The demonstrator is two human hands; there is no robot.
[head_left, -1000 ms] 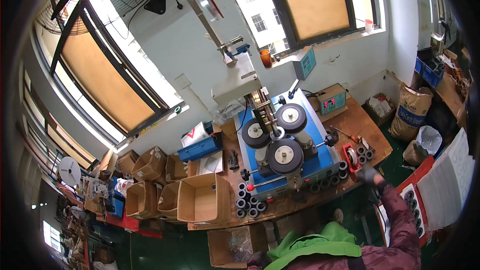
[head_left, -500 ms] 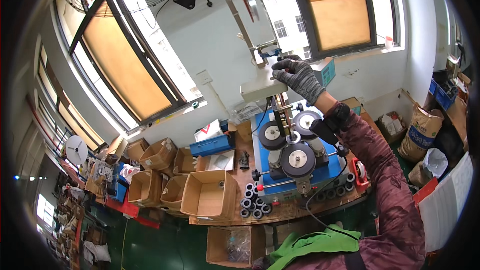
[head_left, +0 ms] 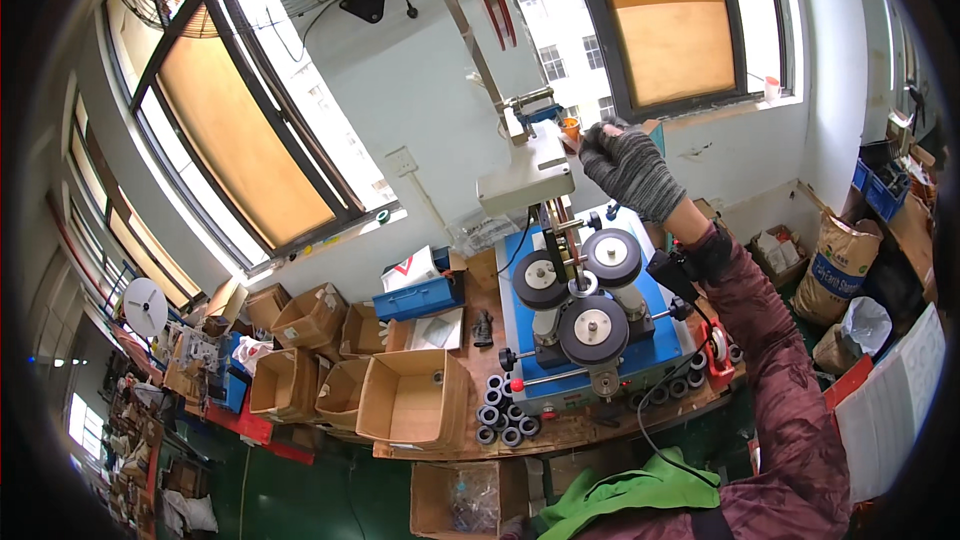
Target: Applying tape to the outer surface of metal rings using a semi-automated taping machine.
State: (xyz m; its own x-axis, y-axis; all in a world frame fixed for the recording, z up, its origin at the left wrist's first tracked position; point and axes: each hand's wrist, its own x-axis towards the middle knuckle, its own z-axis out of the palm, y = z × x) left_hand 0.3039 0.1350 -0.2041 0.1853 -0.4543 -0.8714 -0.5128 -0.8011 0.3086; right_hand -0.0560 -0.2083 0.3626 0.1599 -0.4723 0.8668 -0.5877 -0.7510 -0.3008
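My right hand [head_left: 630, 172], in a grey knitted glove, is raised just right of the pale metal head [head_left: 525, 176] of a winding machine. Its fingers are curled inward, and whatever they may hold is hidden. Close to the fingertips is a small orange cup-like thing [head_left: 571, 128]. Below, three dark rollers [head_left: 594, 332] with silver hubs stand on the machine's blue top [head_left: 655, 350], and a small metal ring [head_left: 583, 286] sits between them. Of my left hand [head_left: 515, 530] only a dark sliver shows at the lower edge, its fingers unseen.
Dark rings [head_left: 492, 398] are piled left of the machine, more along its front. Open cardboard boxes [head_left: 408, 405] and a blue box [head_left: 420, 298] stand leftward. A red tape dispenser [head_left: 719, 355] is at right. Another box [head_left: 430, 500] sits below the bench edge.
My right hand has come off the top of the machine's head and moved right and slightly down. The orange thing shows beside it now. The view has shifted slightly.
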